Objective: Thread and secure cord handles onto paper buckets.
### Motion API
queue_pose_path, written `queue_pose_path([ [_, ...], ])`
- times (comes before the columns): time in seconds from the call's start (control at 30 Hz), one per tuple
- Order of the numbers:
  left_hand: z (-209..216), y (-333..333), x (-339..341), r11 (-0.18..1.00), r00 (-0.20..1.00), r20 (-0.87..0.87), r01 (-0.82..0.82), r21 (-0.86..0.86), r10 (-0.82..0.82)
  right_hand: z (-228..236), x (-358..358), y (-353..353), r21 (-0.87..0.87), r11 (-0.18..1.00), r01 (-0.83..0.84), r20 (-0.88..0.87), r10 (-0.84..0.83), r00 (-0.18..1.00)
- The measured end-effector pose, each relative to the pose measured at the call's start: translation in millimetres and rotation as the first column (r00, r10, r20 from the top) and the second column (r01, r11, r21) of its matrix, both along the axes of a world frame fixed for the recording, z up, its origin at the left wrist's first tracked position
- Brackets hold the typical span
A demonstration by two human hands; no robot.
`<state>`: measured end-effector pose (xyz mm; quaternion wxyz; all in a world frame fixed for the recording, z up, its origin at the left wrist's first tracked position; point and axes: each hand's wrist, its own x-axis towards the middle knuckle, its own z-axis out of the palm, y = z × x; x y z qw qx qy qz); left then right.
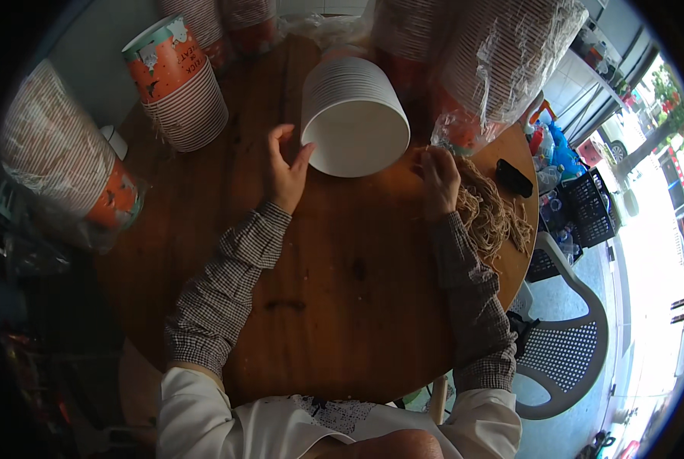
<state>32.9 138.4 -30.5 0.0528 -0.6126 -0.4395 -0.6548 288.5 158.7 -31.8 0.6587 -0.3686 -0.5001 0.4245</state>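
A nested stack of white paper buckets (355, 134) lies tipped on the wooden table, its open mouth toward me. My left hand (287, 170) is at the left of the mouth, fingers curved and apart, with the thumb tip at or very near the rim. To the right of the stack, my right hand (440, 180) has its fingers bent and pressed together, a little apart from the rim. What it pinches, if anything, is too small to make out. Just beside it lies a loose heap of tan string (486, 210).
Orange printed paper buckets stand in a stack (177, 88) at the far left. Plastic-wrapped stacks rise at the left (70, 153) and far right (502, 61). A black object (514, 177) lies near the table's right edge. Beyond are a plastic chair (560, 352) and a black crate (587, 206).
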Motion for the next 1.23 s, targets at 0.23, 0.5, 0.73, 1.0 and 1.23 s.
queue_pose_path([
  [0.23, -10, 4, -5, 0.938, 0.973, 0.231, 0.102, -0.332, -0.024, -4, -13, 7, -0.013, 0.993, -0.121, -0.028, 0.12, 0.992],
  [0.5, -10, 2, -15, 0.937, 0.957, 0.29, 0.118, -0.329, -0.019, -1, -23, 0, -0.064, 0.988, -0.137, 0.095, 0.143, 0.985],
  [0.73, -6, -7, -24, 0.94, 0.982, 0.187, 0.092, -0.329, -0.031, 2, -40, -13, -0.052, 0.986, -0.161, 0.054, 0.163, 0.985],
  [1.0, -14, -39, -54, 0.944, 0.986, 0.062, 0.166, -0.284, -0.155, 7, -41, -54, -0.106, 0.958, -0.265, -0.038, 0.262, 0.964],
  [1.23, 3, -62, -83, 0.986, 0.994, -0.078, 0.061, -0.152, -0.074, 22, -46, -103, -0.072, 0.932, -0.356, 0.069, 0.361, 0.93],
])
